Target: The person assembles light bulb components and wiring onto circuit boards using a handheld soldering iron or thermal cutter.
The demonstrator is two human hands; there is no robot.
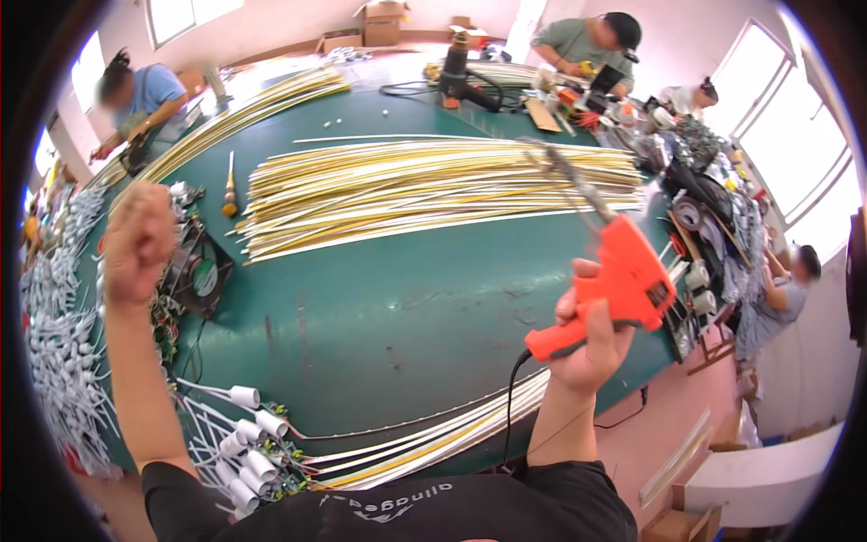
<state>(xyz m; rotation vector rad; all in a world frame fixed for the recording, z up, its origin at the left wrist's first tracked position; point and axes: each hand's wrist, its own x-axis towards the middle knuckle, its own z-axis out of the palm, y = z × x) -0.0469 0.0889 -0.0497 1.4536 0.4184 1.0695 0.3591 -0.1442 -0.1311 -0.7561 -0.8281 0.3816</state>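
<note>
An orange soldering gun (623, 280) with a long metal tip is gripped in my right hand (591, 339), held up over the table's right side. Its black cord drops from the handle end past my forearm. My left hand (140, 244) is raised at the left, fingers curled in and slightly blurred; whatever they may hold is hidden. Beside that hand sits a black fan (199, 271) with small green circuit boards next to it. A long bundle of yellow and white strips (433, 185) lies across the table beyond both hands.
White cylinders with wires (257, 465) lie near my body beside more strips (452, 434). White cables (68, 334) pile up at the left. A yellow-handled tool (230, 194) lies beyond the fan. A black heat gun (459, 77) stands at the back. Several people work around the table.
</note>
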